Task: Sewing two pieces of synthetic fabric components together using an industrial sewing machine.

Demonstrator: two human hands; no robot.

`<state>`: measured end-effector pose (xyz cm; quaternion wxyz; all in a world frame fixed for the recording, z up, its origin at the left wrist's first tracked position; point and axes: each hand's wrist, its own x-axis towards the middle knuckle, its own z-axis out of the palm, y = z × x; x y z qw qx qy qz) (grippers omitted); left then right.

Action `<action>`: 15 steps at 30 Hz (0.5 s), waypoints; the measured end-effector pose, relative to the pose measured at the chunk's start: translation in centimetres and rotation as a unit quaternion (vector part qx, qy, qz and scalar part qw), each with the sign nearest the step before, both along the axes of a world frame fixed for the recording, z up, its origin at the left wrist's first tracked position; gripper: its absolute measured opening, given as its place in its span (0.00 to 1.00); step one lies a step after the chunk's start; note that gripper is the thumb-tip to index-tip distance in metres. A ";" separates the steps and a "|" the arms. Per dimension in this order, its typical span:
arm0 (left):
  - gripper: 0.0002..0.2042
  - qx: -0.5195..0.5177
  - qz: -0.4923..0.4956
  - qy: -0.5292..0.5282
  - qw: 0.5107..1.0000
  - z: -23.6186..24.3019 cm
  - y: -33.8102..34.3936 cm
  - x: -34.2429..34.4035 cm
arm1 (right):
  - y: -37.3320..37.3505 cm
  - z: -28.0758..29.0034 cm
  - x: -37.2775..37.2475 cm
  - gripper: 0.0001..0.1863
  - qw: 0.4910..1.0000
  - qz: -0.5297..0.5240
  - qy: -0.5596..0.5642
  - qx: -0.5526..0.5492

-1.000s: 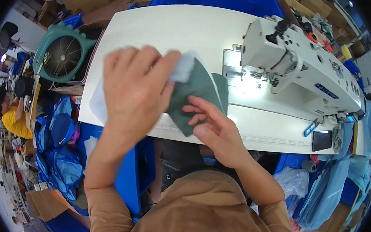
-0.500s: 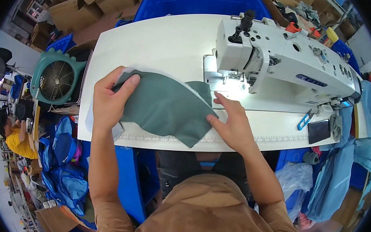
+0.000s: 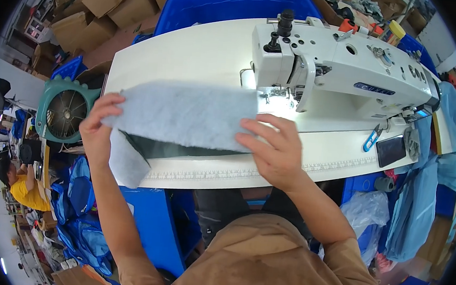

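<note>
Pale grey, fluffy cloth (image 3: 187, 112) stretches between the two hands, over the near part of the table. Green cloth (image 3: 187, 151) shows under its near edge — whether it is the same piece's other face, I cannot tell. The left hand (image 3: 100, 124) has its fingers close together, curled over the left end and seemingly pinching it; its thumb is hidden. The right hand (image 3: 278, 152) lays slightly spread fingers on the right end, thumb also out of sight, so I cannot tell whether they pinch. A smaller pale flap (image 3: 126, 161) hangs just below the left fingers.

Handling it well, I judge, calls for an even, light pull from both ends — enough to keep the edge straight, not enough to stretch the fluff — with the layers level.

Just beyond the right fingertips stands the sewing machine (image 3: 340, 71), its lamp lit. Farther right of those fingers lie blue snips (image 3: 370, 140) and a phone (image 3: 392, 151); left of the left fingers is a green fan (image 3: 65, 111).
</note>
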<state>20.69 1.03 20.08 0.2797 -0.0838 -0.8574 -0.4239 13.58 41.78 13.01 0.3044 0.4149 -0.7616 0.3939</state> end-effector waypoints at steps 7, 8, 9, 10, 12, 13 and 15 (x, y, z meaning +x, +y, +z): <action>0.22 -0.278 0.082 -0.189 0.938 -4.8 2.2 3.1 | -0.6 -6.8 1.4 0.15 0.986 0.016 -0.114 0.125; 0.22 -0.275 0.069 -0.186 0.941 -4.6 4.1 2.3 | -0.4 -6.9 1.5 0.16 0.982 0.012 -0.134 0.134; 0.22 -0.238 0.038 -0.157 0.958 -4.2 6.3 1.4 | -0.1 -7.0 1.7 0.16 0.981 -0.005 -0.136 0.139; 0.22 -0.197 0.005 -0.126 0.972 -3.8 8.8 0.3 | 0.1 -6.9 1.6 0.18 0.982 0.003 -0.144 0.118; 0.19 -0.200 -0.094 -0.098 0.970 -4.3 13.0 -2.6 | 0.4 -7.5 1.7 0.20 0.983 0.009 -0.156 0.092; 0.17 -0.207 -0.096 -0.109 0.967 -5.2 14.9 -3.9 | 0.1 -8.1 1.7 0.20 0.984 0.008 -0.159 0.084; 0.16 -0.228 -0.085 -0.122 0.962 -8.0 17.1 -5.8 | -1.0 -8.5 2.1 0.21 0.991 0.006 -0.134 0.024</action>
